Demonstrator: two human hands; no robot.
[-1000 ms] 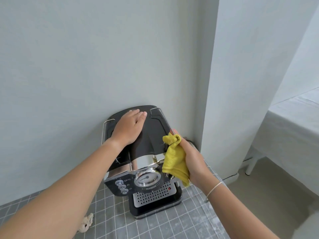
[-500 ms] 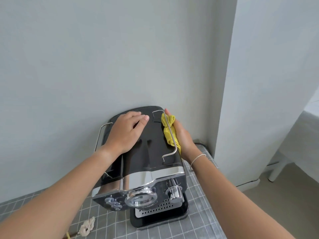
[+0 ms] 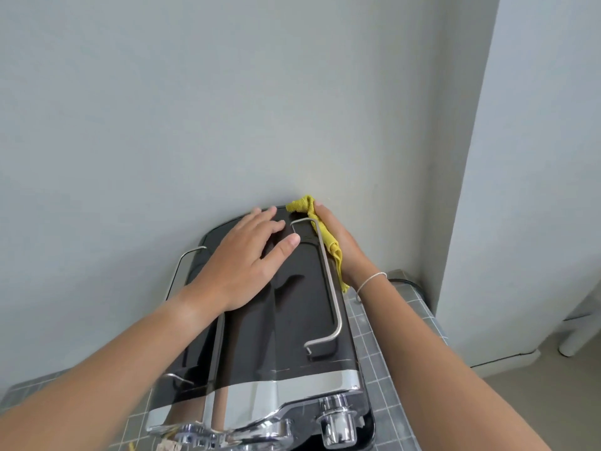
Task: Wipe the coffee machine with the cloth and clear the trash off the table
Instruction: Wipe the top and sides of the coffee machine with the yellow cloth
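On glossy black machine [image 3: 292,320]: knitted yellow cloth [image 3: 325,236].

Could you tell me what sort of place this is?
Probably a home corner or small pantry nook: a coffee machine stands on a grey checked table against plain walls, with pale furniture legs on the floor at right.

Soft, even daylight, fairly bright, no hard shadows on the wall [image 3: 195,125]. My left hand [image 3: 242,265] throws a faint shadow & a dark reflection onto the glossy black top of the coffee machine [image 3: 292,320]. Chrome front strip glares w/ bright highlights. Wide-angle lens bends the wall corner & stretches my forearms at the bottom edge. Knobs nearest the cam look soft; slight blur overall.
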